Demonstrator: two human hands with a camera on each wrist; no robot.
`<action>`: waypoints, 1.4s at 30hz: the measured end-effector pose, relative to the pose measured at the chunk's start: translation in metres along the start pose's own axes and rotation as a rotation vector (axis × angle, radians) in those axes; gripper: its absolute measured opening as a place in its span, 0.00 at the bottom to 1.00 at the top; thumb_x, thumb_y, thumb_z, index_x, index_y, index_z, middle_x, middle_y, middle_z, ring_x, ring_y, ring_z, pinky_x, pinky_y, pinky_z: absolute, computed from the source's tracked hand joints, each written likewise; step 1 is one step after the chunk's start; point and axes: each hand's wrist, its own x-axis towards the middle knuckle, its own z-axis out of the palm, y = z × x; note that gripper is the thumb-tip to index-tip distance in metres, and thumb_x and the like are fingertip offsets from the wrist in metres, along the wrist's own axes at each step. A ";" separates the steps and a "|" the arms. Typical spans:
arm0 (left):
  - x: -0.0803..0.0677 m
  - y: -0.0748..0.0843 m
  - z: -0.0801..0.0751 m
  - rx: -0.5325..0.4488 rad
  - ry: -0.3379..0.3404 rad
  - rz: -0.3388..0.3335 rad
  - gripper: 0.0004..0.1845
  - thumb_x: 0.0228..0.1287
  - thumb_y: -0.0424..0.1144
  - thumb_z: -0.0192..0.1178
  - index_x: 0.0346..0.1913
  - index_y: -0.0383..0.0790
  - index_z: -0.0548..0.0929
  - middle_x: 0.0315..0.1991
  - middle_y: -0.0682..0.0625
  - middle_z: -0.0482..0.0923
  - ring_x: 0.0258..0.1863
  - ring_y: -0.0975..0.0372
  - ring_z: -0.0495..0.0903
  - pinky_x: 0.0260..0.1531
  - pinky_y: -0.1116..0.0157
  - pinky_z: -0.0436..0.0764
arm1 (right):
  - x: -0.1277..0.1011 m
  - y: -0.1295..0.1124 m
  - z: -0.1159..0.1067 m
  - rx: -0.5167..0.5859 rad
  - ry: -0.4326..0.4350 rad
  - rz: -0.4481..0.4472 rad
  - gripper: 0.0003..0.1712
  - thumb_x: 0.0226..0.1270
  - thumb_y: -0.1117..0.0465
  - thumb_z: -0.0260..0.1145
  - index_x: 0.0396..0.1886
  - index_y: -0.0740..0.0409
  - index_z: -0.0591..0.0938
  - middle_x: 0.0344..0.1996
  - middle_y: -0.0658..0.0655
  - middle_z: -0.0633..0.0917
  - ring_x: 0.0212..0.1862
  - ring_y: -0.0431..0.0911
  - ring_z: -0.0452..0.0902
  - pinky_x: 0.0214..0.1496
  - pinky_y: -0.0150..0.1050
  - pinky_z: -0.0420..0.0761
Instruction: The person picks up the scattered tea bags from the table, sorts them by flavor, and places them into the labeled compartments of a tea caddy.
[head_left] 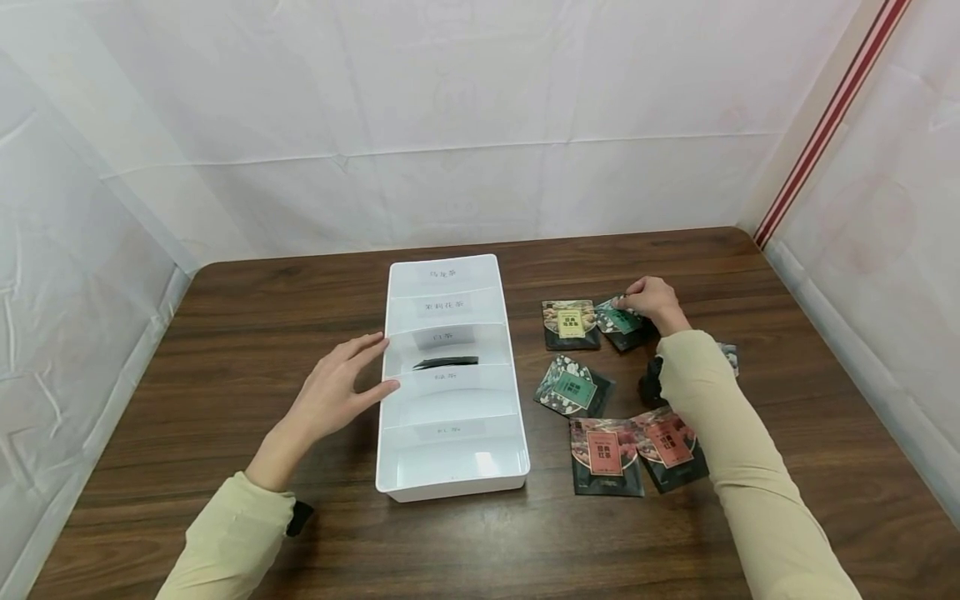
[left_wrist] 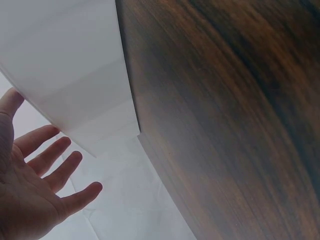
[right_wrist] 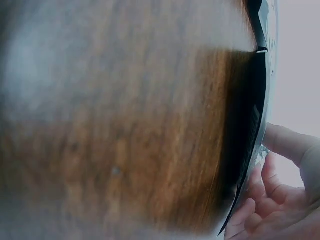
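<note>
**Right hand on green-label packet, far right of tray**

Evidently, the right hand [head_left: 654, 302] pinched the green-label packet [head_left: 619, 319] at its upper edge, right of the white tray [head_left: 452, 487]. The packet lay tilted, long axis slanting toward the tray. The left hand [head_left: 335, 393] rested with straight, unclenched fingers against the tray's left wall, well apart from the packet.

loose tea packets [head_left: 602, 457] lie on the wooden table [head_left: 225, 350], white curtains [head_left: 450, 125] around
</note>
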 end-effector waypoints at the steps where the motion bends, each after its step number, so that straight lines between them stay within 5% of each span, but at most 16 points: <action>1: 0.000 0.000 0.000 -0.001 0.000 0.000 0.33 0.53 0.46 0.62 0.58 0.30 0.69 0.58 0.39 0.64 0.56 0.47 0.62 0.50 0.47 0.62 | 0.000 0.001 0.000 0.010 0.005 -0.001 0.20 0.56 0.59 0.62 0.43 0.69 0.73 0.44 0.67 0.71 0.42 0.56 0.66 0.42 0.48 0.70; 9: 0.000 0.000 0.000 -0.004 0.003 -0.002 0.32 0.53 0.46 0.62 0.58 0.30 0.69 0.58 0.39 0.64 0.56 0.47 0.62 0.50 0.47 0.62 | 0.006 0.017 -0.011 0.198 -0.078 -0.049 0.21 0.62 0.63 0.57 0.54 0.67 0.71 0.52 0.67 0.69 0.49 0.56 0.65 0.51 0.49 0.66; 16: 0.000 0.001 -0.001 -0.005 -0.005 -0.016 0.32 0.53 0.47 0.62 0.58 0.30 0.69 0.58 0.40 0.64 0.56 0.48 0.62 0.49 0.46 0.62 | 0.002 0.029 -0.025 0.296 -0.140 -0.091 0.23 0.63 0.60 0.57 0.54 0.70 0.71 0.52 0.66 0.70 0.50 0.54 0.67 0.52 0.49 0.67; 32: -0.001 0.002 -0.002 -0.008 -0.009 -0.017 0.32 0.53 0.46 0.62 0.58 0.31 0.69 0.58 0.40 0.64 0.56 0.48 0.62 0.49 0.46 0.62 | -0.024 0.025 -0.049 0.245 -0.134 -0.248 0.26 0.58 0.48 0.61 0.48 0.64 0.75 0.42 0.60 0.75 0.40 0.47 0.73 0.42 0.41 0.75; 38: -0.001 0.002 -0.002 -0.008 -0.011 -0.019 0.32 0.53 0.46 0.62 0.58 0.30 0.69 0.58 0.40 0.64 0.56 0.48 0.62 0.50 0.47 0.62 | -0.039 0.018 -0.053 0.247 -0.090 -0.315 0.25 0.58 0.48 0.61 0.46 0.64 0.75 0.40 0.60 0.75 0.38 0.49 0.74 0.42 0.49 0.74; 42: -0.001 0.001 -0.002 -0.009 -0.012 -0.022 0.32 0.53 0.46 0.62 0.58 0.30 0.69 0.58 0.40 0.64 0.56 0.48 0.62 0.50 0.46 0.62 | -0.046 0.010 -0.057 0.248 -0.028 -0.380 0.22 0.58 0.50 0.62 0.43 0.63 0.76 0.35 0.59 0.77 0.35 0.53 0.74 0.37 0.43 0.76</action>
